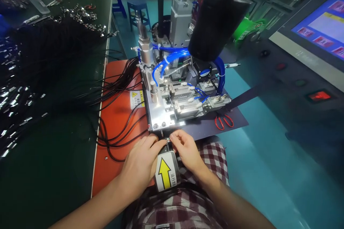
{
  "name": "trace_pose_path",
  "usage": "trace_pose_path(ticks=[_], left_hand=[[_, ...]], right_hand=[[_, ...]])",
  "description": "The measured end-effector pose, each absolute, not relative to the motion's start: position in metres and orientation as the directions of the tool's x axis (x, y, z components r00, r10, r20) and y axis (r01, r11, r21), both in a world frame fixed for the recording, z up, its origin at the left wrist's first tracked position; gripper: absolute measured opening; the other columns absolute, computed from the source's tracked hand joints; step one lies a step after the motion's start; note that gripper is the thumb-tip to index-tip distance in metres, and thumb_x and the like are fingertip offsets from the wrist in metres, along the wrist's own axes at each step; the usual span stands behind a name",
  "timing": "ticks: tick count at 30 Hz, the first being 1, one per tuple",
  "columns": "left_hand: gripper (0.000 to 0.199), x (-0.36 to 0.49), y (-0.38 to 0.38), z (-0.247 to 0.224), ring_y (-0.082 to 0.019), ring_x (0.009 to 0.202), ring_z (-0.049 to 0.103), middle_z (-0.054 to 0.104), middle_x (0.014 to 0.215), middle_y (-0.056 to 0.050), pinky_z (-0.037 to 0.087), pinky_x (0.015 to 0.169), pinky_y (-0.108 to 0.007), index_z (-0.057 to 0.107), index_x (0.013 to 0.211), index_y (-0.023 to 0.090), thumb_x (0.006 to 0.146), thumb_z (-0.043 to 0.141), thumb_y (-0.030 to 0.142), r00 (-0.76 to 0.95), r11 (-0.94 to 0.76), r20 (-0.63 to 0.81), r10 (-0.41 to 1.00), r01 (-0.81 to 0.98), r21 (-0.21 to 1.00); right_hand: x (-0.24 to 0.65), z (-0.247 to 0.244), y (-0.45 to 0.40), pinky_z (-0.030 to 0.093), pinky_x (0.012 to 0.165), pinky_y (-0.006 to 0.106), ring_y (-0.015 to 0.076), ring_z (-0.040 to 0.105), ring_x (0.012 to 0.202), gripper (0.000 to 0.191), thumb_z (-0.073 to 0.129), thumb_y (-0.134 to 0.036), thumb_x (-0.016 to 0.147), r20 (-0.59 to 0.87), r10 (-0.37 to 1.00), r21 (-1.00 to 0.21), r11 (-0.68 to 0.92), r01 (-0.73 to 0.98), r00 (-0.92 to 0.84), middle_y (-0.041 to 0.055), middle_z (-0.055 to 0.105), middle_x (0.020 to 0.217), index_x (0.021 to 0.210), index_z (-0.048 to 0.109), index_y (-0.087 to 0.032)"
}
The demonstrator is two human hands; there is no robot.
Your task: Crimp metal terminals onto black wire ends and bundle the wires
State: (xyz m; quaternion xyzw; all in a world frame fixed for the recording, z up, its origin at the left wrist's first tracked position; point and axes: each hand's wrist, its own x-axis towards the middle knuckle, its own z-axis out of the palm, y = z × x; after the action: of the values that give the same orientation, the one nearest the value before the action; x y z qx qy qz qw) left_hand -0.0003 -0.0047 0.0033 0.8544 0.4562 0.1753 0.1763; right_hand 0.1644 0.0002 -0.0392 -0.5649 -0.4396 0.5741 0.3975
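My left hand [142,157] rests at the front edge of the metal machine [161,112], its fingers bent around something at the narrow feed track. Close beside it, my right hand [185,146] pinches with thumb and forefinger at a small shiny metal piece [168,139]. What exactly either hand grips is too small or hidden to name. Just below the fingers sits a white plate with a yellow arrow [165,171]. Black cables [126,128] run across the orange board [115,171] toward the machine, left of my hands.
Red-handled scissors [224,122] lie on the dark plate right of the machine. A large bundle of black cables [53,50] with metal ends covers the left table. A control panel with a screen [319,25] stands at right. A black cylindrical head [212,25] hangs over the machine.
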Motion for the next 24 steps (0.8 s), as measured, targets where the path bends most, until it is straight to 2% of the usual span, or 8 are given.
trace_pose_path(ticks=[4, 10, 17, 24], left_hand=[[0.034, -0.0017, -0.0046, 0.0031, -0.020, 0.080, 0.055, 0.060, 0.090, -0.010, 0.051, 0.068, -0.033, 0.063, 0.108, 0.014, 0.087, 0.036, 0.010, 0.525, -0.516, 0.141, 0.839, 0.689, 0.508], [0.033, 0.0006, -0.0061, 0.0059, -0.020, 0.081, 0.055, 0.059, 0.092, -0.010, 0.050, 0.069, -0.034, 0.063, 0.108, 0.014, 0.088, 0.036, 0.011, 0.534, -0.503, 0.071, 0.843, 0.734, 0.457], [0.034, -0.0013, -0.0051, 0.0054, -0.020, 0.080, 0.053, 0.057, 0.091, -0.008, 0.049, 0.068, -0.033, 0.060, 0.114, 0.016, 0.089, 0.038, 0.013, 0.526, -0.485, 0.059, 0.849, 0.729, 0.483], [0.034, -0.0030, -0.0063, 0.0042, -0.020, 0.083, 0.051, 0.055, 0.094, -0.008, 0.047, 0.070, -0.033, 0.058, 0.117, 0.016, 0.088, 0.039, 0.012, 0.538, -0.497, 0.057, 0.841, 0.728, 0.473]], right_hand=[[0.1663, -0.0395, 0.0001, 0.033, 0.052, 0.024, 0.0099, 0.042, 0.054, 0.026, 0.052, -0.040, 0.086, -0.273, 0.961, -0.959, -0.270, 0.086, -0.032, -0.0046, 0.045, 0.060, 0.072, 0.050, -0.019], [0.1642, -0.0375, 0.0032, 0.030, 0.048, 0.023, 0.0076, 0.036, 0.046, 0.032, 0.058, -0.046, 0.080, -0.442, 0.887, -0.871, -0.460, -0.173, -0.132, -0.0074, 0.043, 0.051, 0.068, 0.046, -0.018], [0.1719, -0.0428, 0.0022, 0.035, 0.052, 0.024, 0.0086, 0.044, 0.050, 0.034, 0.054, -0.050, 0.081, -0.405, 0.907, -0.890, -0.419, -0.176, -0.112, -0.0049, 0.047, 0.059, 0.072, 0.051, -0.017], [0.1713, -0.0366, 0.0013, 0.035, 0.053, 0.024, 0.0093, 0.046, 0.052, 0.028, 0.055, -0.040, 0.083, -0.385, 0.912, -0.897, -0.406, -0.173, -0.142, -0.0045, 0.047, 0.059, 0.068, 0.050, -0.018]])
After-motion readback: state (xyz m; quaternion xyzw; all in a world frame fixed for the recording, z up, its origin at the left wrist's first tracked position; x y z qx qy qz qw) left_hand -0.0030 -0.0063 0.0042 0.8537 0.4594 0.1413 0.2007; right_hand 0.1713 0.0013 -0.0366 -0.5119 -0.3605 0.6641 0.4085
